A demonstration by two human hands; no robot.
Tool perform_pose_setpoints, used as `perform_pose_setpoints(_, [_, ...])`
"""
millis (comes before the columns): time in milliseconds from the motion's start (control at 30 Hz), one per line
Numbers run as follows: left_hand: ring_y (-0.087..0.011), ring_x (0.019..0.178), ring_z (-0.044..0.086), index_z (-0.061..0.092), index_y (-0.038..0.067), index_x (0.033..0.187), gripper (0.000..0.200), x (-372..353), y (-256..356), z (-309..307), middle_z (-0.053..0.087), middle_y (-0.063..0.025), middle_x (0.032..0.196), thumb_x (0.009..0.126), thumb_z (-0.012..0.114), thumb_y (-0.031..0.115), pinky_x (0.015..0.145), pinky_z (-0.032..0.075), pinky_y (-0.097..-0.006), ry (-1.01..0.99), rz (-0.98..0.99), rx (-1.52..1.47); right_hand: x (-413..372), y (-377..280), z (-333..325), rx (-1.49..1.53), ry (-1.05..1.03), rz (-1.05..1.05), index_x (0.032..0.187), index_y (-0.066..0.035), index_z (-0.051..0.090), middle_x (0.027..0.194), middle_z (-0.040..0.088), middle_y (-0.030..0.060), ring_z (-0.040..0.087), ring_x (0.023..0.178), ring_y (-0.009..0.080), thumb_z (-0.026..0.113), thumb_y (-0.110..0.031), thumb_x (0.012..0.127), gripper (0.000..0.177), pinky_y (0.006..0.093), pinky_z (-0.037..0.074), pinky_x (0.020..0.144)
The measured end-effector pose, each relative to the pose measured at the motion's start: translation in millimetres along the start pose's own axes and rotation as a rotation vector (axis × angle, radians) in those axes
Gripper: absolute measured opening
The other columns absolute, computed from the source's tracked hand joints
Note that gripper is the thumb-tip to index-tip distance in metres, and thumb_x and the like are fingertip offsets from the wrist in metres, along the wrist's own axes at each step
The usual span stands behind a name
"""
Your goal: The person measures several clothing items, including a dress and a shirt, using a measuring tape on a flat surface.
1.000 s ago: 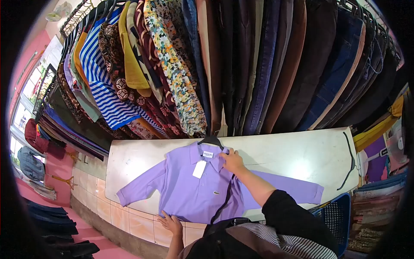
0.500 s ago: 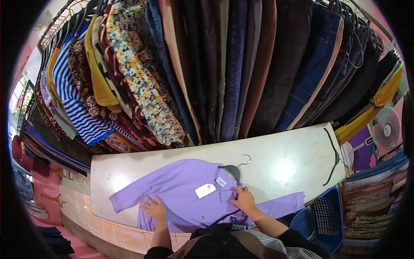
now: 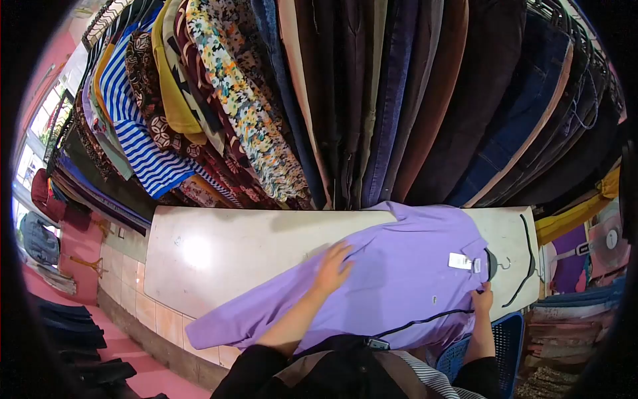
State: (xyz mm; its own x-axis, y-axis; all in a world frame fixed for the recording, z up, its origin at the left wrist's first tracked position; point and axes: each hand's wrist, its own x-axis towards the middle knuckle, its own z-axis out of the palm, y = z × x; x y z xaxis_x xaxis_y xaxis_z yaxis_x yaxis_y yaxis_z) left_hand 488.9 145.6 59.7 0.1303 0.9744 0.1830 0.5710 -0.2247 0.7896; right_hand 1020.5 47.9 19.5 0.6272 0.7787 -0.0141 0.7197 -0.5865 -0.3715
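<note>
Shirt (image 3: 405,266): Watching remotely, I saw it spread over the middle and right of the table, purple, its body running left to right, the collar at the right end, one sleeve reaching toward the near left past the table's near edge.
Right hand (image 3: 483,298): I judged it the nearer one to the collar, just on its near side, fingers closed on the shirt; whether they pinched the black hanger too, I could not tell.
Left hand (image 3: 332,269): Its fingers were apart, laid on the shirt, with the collar well off to its right.
Collar (image 3: 474,249): The black hanger (image 3: 492,265) sat in the neck, hook pointing right; a white tag (image 3: 459,260) lay beside it on the front.
Table (image 3: 232,246): I saw a pale top with glare toward the left, and a loose hanger (image 3: 530,266) near the right end.
Basket (image 3: 512,342): Blue, it stood close by the right forearm.
Room: Hanging clothes (image 3: 372,100) packed the far side; a fan (image 3: 607,243) stood at the right.
</note>
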Motion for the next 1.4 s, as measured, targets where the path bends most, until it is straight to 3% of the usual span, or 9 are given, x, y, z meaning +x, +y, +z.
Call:
perform_pose_setpoints(167, [-0.0407,0.112,0.052,0.057,0.003,0.114,0.054,-167,-63,-135,0.057,-0.022,0.115,0.06,0.063,0.004,0.096,0.042,-0.0498,0.272,-0.233,0.742,17,14,-1,0.101,0.024,-0.048,0.109,-0.002,0.058,0.09,0.067,0.0203,0.064,0.086,0.0402,0.074,-0.019,0.062,0.053,0.0442,0.051,0.079])
perform_pose_setpoints(267, [-0.0431,0.094,0.054,0.057,0.005,0.096,0.038,-238,-87,-175,0.057,-0.0226,0.1,0.059,0.063,0.007,0.084,0.044,-0.0496,0.26,-0.611,0.583,15,8,-5,0.011,0.034,0.011,0.108,-0.003,0.057,0.091,0.067,0.0211,0.064,0.086,0.0404,0.073,-0.02,0.061,0.052,0.0441,0.05,0.079])
perform_pose_setpoints(367, [-0.04,0.082,0.059,0.06,0.005,0.079,0.013,-259,-150,-194,0.062,-0.0199,0.085,0.066,0.061,0.006,0.072,0.048,-0.0491,0.016,-0.494,0.555,16,4,-10,-0.006,0.036,0.05,0.107,-0.004,0.057,0.09,0.066,0.0217,0.064,0.085,0.0406,0.073,-0.02,0.061,0.051,0.0441,0.05,0.078])
perform_pose_setpoints(533, [-0.0347,0.085,0.062,0.063,0.006,0.079,0.011,-154,-164,-212,0.064,-0.0146,0.081,0.076,0.061,0.017,0.073,0.05,-0.0459,-0.096,-0.648,0.924,29,14,-19,0.006,0.034,0.061,0.109,-0.003,0.06,0.096,0.067,0.025,0.064,0.093,0.0398,0.07,-0.02,0.063,0.05,0.0433,0.05,0.083])
perform_pose_setpoints(700, [-0.0374,0.088,0.06,0.056,0.005,0.083,0.004,-2,-166,-227,0.062,-0.0154,0.09,0.08,0.053,0.006,0.075,0.049,-0.0472,0.23,-0.492,0.919,48,43,-25,-0.176,-0.016,0.125,0.122,-0.006,0.055,0.117,0.058,0.0268,0.06,0.1,0.0436,0.071,-0.018,0.068,0.057,0.0461,0.049,0.088])
perform_pose_setpoints(900, [-0.0392,0.107,0.055,0.058,0.0,0.115,0.033,62,-130,-173,0.059,-0.0224,0.113,0.082,0.055,0.002,0.092,0.043,-0.0463,0.434,0.183,0.354,4,-28,-22,-0.306,0.244,0.009,0.127,-0.009,0.053,0.135,0.043,0.0281,0.05,0.114,0.0456,0.069,-0.012,0.068,0.061,0.0485,0.044,0.096])
perform_pose_setpoints(1033, [-0.0415,0.118,0.049,0.051,-0.001,0.127,0.046,-67,-134,-166,0.052,-0.0251,0.128,0.083,0.061,0.007,0.102,0.039,-0.0408,0.38,-0.413,0.477,-77,-131,2,-0.108,0.046,-0.303,0.128,-0.01,0.054,0.138,0.039,0.0293,0.045,0.121,0.0471,0.068,-0.01,0.064,0.066,0.0474,0.042,0.1])
perform_pose_setpoints(1200, [-0.0442,0.136,0.029,0.04,0.009,0.142,0.079,-156,-142,-211,0.031,-0.0218,0.15,0.078,0.07,0.045,0.104,0.029,-0.064,0.359,-0.942,0.697,-141,-190,42,0.039,-0.191,-0.244,0.133,-0.014,0.049,0.142,0.034,0.0304,0.043,0.124,0.0488,0.07,-0.01,0.064,0.073,0.0471,0.042,0.101])
perform_pose_setpoints(1400, [-0.0423,0.146,0.004,0.018,0.02,0.153,0.116,-126,-183,-273,0.007,-0.0167,0.16,0.064,0.072,0.069,0.107,0.014,-0.071,0.139,-1.101,0.582,-147,-206,57,-0.126,-0.223,-0.137,0.144,-0.02,0.038,0.147,0.026,0.0309,0.042,0.125,0.0492,0.072,-0.01,0.063,0.089,0.0466,0.042,0.102])
